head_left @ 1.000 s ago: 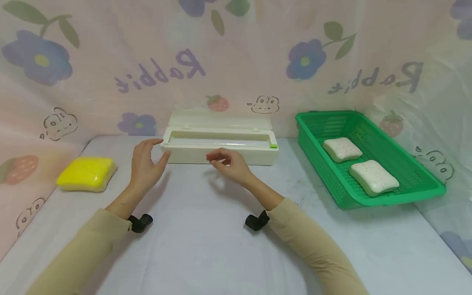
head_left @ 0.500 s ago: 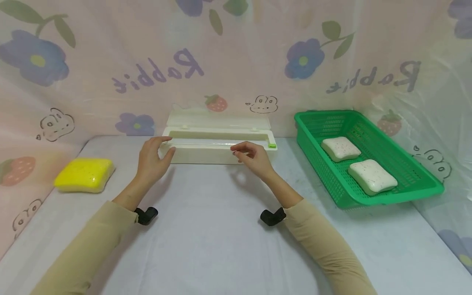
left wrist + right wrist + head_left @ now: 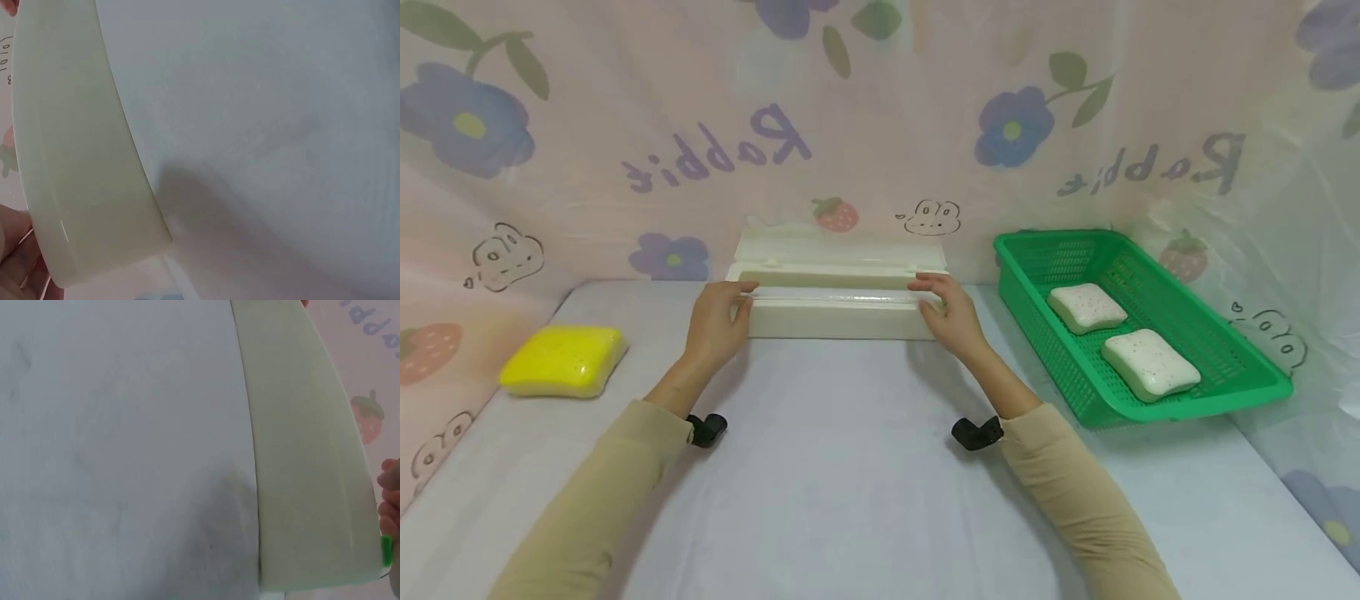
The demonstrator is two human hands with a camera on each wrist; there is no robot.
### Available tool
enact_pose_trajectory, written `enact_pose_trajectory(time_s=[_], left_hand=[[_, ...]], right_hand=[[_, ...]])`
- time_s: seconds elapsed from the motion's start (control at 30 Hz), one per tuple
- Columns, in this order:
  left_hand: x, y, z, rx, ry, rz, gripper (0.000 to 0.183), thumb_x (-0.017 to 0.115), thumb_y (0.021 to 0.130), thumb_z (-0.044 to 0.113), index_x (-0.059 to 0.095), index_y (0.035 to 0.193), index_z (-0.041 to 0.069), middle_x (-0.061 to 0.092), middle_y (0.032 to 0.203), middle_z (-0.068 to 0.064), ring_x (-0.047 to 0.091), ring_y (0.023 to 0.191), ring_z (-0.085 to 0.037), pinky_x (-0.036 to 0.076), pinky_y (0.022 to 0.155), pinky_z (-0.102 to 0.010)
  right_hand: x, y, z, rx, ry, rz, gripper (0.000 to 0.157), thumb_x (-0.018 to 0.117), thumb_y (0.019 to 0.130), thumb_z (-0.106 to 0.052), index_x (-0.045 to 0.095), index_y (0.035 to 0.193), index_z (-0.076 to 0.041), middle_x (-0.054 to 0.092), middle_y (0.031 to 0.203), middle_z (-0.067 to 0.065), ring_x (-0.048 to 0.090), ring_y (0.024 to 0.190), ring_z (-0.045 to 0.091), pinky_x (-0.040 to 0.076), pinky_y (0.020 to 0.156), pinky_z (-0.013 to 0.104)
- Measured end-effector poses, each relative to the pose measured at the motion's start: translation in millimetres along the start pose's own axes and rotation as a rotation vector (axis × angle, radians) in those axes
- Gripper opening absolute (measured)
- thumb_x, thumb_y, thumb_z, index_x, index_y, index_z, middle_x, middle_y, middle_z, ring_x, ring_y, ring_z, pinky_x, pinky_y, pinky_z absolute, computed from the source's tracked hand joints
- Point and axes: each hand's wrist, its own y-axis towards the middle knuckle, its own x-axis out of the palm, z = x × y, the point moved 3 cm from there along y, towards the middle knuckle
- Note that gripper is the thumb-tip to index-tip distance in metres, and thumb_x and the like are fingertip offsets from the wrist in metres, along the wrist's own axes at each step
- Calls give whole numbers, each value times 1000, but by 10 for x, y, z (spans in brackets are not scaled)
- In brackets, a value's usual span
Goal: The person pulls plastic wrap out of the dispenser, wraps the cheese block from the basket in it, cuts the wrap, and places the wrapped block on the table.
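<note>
A long off-white plastic wrap dispenser (image 3: 838,322) stands at the back of the table, its lid (image 3: 838,248) raised against the curtain. Clear film (image 3: 835,295) shows along its top opening. My left hand (image 3: 713,327) is at the dispenser's left end, fingers over the top edge and thumb low at the front. At the right end is my right hand (image 3: 958,321), its fingers reaching over the opening, thumb apart from them near the front wall. In the right wrist view, bent fingers (image 3: 390,497) lie beside the top edge, just by a green slider (image 3: 387,551). Film between the fingers cannot be made out.
A yellow wrapped block (image 3: 562,361) lies at the left of the table. On the right, a green plastic basket (image 3: 1052,348) holds two white speckled blocks, one (image 3: 1086,307) behind the other (image 3: 1150,365). A printed curtain (image 3: 865,117) hangs close behind the dispenser.
My right hand has moved right along the dispenser's front edge, from its middle to its right end, and its thumb and fingers have spread. The left hand has shifted slightly right onto the left end.
</note>
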Motion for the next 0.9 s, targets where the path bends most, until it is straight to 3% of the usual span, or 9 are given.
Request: enact_pose_trajectory(time_s=[0.23, 0.4, 0.5, 0.67, 0.9], left_hand=[[-32, 31, -17, 42, 76, -91, 26, 51, 94, -4, 63, 118, -8, 64, 113, -28, 47, 116, -45, 34, 101, -60], [-62, 51, -42, -17, 57, -179, 26, 50, 96, -1, 64, 117, -7, 62, 116, -28, 42, 121, -45, 29, 105, -60], [-82, 57, -75, -73, 1, -221, 25, 52, 96, 2, 65, 116, -5, 59, 118, -28, 45, 119, -44, 33, 103, -59], [-118, 97, -95, -179, -57, -252, 23, 54, 97, 7, 67, 113, -2, 59, 122, -26, 57, 110, -43, 44, 96, -57], [-117, 127, -118, -304, -72, -213, 25, 58, 97, 20, 70, 111, 4, 66, 118, -19, 59, 114, -38, 45, 96, -54]], right_hand=[[-61, 16, 135, -66, -206, -129, 30, 55, 96, -10, 61, 119, 9, 60, 123, 25, 49, 121, 40, 36, 105, 51], [-96, -1, 227, -61, -169, -169, 28, 56, 97, -14, 66, 111, 7, 59, 119, 24, 49, 117, 38, 38, 101, 51], [-102, -21, 242, -52, -139, -170, 25, 56, 97, -12, 67, 108, 8, 58, 118, 24, 48, 116, 38, 38, 101, 51], [-126, 24, 216, 55, -137, -177, 25, 58, 95, -12, 68, 106, 8, 58, 122, 27, 48, 121, 41, 38, 105, 52], [-169, 139, 156, 262, -108, -180, 27, 65, 91, -15, 69, 102, 9, 62, 118, 26, 54, 115, 40, 44, 98, 51]])
